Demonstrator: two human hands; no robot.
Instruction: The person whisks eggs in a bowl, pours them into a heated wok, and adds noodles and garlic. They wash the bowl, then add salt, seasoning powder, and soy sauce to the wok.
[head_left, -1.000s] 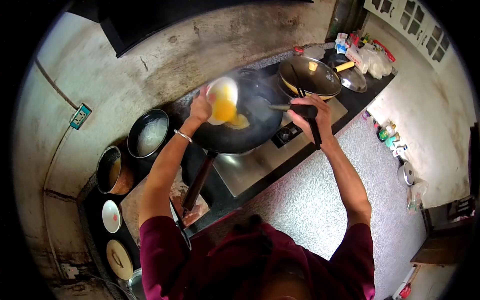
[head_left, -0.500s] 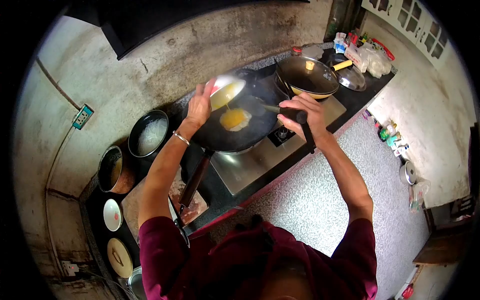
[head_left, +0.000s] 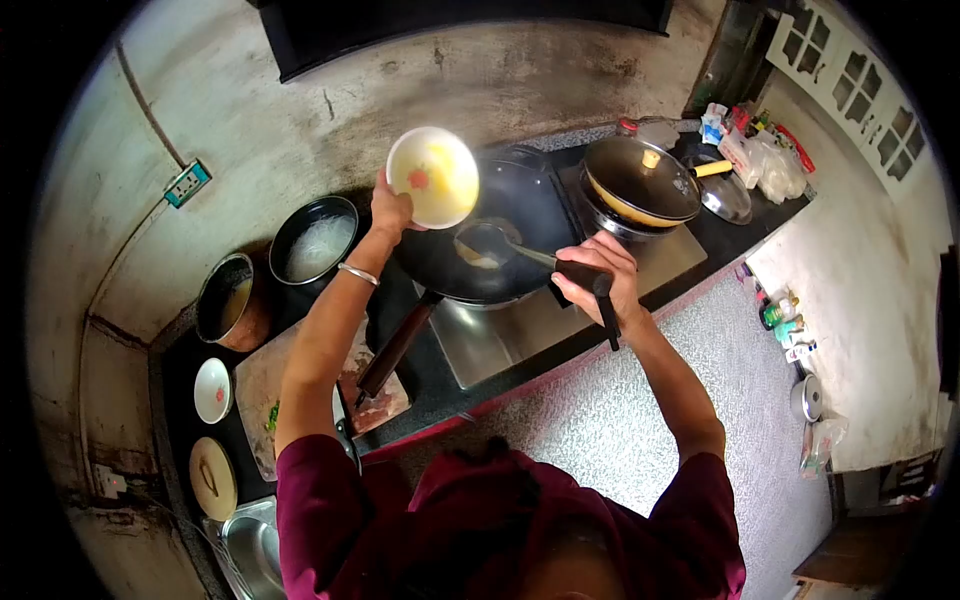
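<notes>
My left hand (head_left: 392,207) grips a white bowl (head_left: 418,158) by its rim, above the left side of the wok. Yellow beaten-egg residue and a reddish mark show inside the tilted bowl. In my right hand (head_left: 603,278) is a metal spatula (head_left: 535,257) with a dark handle, its fingers wrapped round it. The spatula's head reaches down into the black wok (head_left: 430,262), over the pale yellow egg (head_left: 478,258), and partly hides it. The wok sits on the stove, its brown handle (head_left: 398,350) pointing toward me.
A lidded pan (head_left: 640,180) stands on the right burner. To the left are a black pot (head_left: 313,240), a brown pot (head_left: 228,302), a small dish (head_left: 213,390) and a cutting board (head_left: 255,375) with a knife (head_left: 345,430). A sink (head_left: 252,545) lies at lower left.
The bowl has risen and turned, so its inside now shows, and the egg stream from it has stopped. The spatula head has moved left and down onto the egg.
</notes>
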